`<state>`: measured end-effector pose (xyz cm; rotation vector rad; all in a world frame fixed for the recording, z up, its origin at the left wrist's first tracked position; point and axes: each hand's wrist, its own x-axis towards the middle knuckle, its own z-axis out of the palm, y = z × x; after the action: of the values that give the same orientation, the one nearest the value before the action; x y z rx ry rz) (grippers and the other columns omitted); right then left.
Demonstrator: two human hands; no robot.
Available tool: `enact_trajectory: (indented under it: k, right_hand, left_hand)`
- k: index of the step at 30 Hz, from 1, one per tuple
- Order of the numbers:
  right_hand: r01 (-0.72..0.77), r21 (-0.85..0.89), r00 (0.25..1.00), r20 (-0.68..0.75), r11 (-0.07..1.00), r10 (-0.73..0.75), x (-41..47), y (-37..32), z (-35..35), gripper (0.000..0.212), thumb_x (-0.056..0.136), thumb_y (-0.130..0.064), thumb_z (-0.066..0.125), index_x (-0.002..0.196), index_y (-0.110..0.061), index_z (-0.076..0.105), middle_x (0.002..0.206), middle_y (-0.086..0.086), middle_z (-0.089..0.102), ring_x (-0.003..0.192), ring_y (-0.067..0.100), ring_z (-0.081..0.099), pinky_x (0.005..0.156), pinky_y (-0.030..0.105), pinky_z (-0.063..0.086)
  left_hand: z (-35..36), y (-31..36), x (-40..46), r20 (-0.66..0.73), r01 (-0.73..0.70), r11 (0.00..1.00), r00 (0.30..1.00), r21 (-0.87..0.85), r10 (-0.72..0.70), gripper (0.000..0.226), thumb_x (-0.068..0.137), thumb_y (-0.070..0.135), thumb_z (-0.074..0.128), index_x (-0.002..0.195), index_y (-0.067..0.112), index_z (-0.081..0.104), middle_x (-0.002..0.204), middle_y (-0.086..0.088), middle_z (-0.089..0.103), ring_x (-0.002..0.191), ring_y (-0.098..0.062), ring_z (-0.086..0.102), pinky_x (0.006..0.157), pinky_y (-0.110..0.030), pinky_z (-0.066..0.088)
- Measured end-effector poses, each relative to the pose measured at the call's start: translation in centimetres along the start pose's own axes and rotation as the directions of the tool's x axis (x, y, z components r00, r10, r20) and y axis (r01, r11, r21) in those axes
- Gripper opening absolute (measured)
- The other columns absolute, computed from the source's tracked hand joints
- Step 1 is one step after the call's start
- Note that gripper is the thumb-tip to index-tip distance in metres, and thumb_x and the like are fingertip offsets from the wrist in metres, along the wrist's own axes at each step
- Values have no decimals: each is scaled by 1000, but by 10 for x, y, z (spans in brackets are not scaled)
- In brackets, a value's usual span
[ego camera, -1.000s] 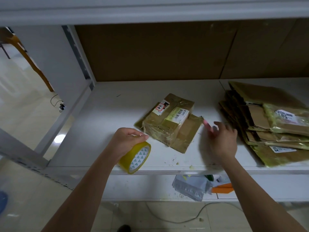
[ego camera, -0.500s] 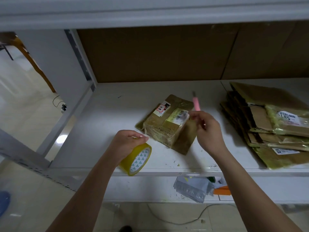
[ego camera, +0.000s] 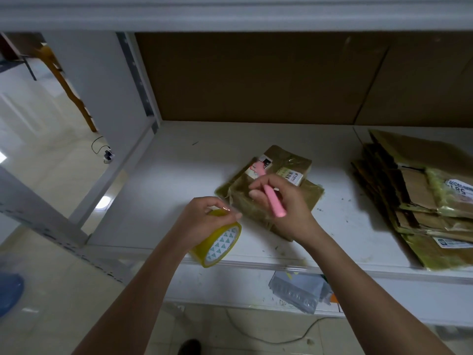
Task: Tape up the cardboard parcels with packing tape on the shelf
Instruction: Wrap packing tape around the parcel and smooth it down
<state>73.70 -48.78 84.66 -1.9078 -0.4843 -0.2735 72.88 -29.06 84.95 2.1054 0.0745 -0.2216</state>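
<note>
A small brown cardboard parcel (ego camera: 289, 163) wrapped in clear tape, with white labels on top, lies in the middle of the white shelf (ego camera: 179, 175). My left hand (ego camera: 204, 221) grips a yellowish roll of packing tape (ego camera: 220, 242) at the shelf's front edge, just left of the parcel. My right hand (ego camera: 284, 206) holds a pink cutter (ego camera: 271, 196) over the parcel's near left corner, its tip pointing away from me. A short stretch of tape seems to run from the roll to the parcel, too faint to be sure.
A stack of flattened, taped cardboard parcels (ego camera: 422, 196) fills the shelf's right end. Brown board (ego camera: 256, 78) backs the shelf and a white upright (ego camera: 138, 80) bounds it on the left. A grey plastic bag (ego camera: 297, 290) lies on the lower shelf.
My right hand has swung the pink cutter left and down over the parcel, close to my left hand. The tape roll has stayed at the front edge.
</note>
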Motion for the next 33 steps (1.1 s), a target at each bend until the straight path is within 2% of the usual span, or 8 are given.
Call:
enact_trajectory:
  k: [4, 7, 11, 14, 18, 23, 28, 33]
  right_hand:
    - [-123, 63, 992, 45, 990, 121, -3, -1, 6, 27, 98, -34, 47, 114, -17, 61, 90, -9, 68, 89, 6, 65, 75, 18, 49]
    - [-179, 112, 984, 33, 977, 177, -3, 5, 5, 25, 94, -34, 53, 114, -23, 63, 94, -6, 71, 90, 14, 66, 79, 34, 53]
    - [-159, 207, 986, -10, 965, 164, -5, 14, 4, 17, 91, -12, 63, 103, -24, 67, 92, 2, 72, 83, 36, 65, 73, 52, 52]
    - [-154, 243, 985, -41, 958, 169, -5, 13, 5, 10, 93, -7, 62, 92, -16, 65, 79, 7, 72, 76, 21, 69, 71, 37, 56]
    - [-182, 269, 979, -37, 946, 199, -8, 10, 6, 13, 95, -8, 60, 82, -8, 60, 69, 4, 71, 66, 13, 67, 60, 20, 47]
    - [-158, 188, 986, -23, 969, 166, -9, 13, 5, 17, 91, -10, 64, 75, -13, 58, 67, 2, 69, 70, 25, 68, 62, 42, 51]
    - [-115, 111, 993, -11, 987, 117, -8, 16, 7, 23, 87, -9, 63, 70, -20, 54, 62, -2, 66, 68, 23, 69, 58, 37, 50]
    - [-68, 76, 996, 55, 995, 64, -6, 13, 8, 18, 88, -6, 62, 73, -14, 56, 66, 0, 66, 60, 13, 68, 51, 27, 51]
  left_hand:
    - [-6, 10, -1, 41, 35, 999, 999, 17, -36, 19, 72, 40, 84, 75, 28, 70, 79, 5, 73, 68, -10, 70, 59, -19, 50]
    - [-3, 14, -1, 13, 76, 994, 997, 78, -78, 15, 79, 41, 78, 75, 33, 65, 89, 8, 68, 80, -10, 65, 64, -23, 47]
    - [13, 7, -6, -138, 128, 983, 984, 130, -110, 11, 78, 39, 71, 86, 33, 66, 92, 7, 67, 77, -10, 62, 62, -25, 44]
    - [17, 6, -10, -185, 105, 983, 980, 149, -77, 22, 73, 47, 72, 89, 35, 64, 89, 9, 66, 75, -7, 60, 59, -24, 41]
    - [12, 5, -14, -107, 81, 983, 992, 164, -64, 34, 69, 50, 80, 94, 36, 61, 92, 16, 59, 81, -1, 57, 65, -26, 47]
    - [11, 3, -12, -122, 105, 986, 988, 126, -90, 29, 68, 40, 81, 90, 35, 63, 90, 14, 61, 79, -4, 60, 63, -25, 47]
    - [13, 4, -9, -154, 102, 983, 985, 156, -77, 17, 81, 49, 69, 86, 35, 62, 85, 11, 65, 76, -11, 65, 63, -26, 48]
    - [13, 4, -8, -200, 101, 980, 978, 169, -66, 12, 92, 36, 57, 95, 33, 68, 96, 10, 64, 85, -17, 64, 73, -30, 50]
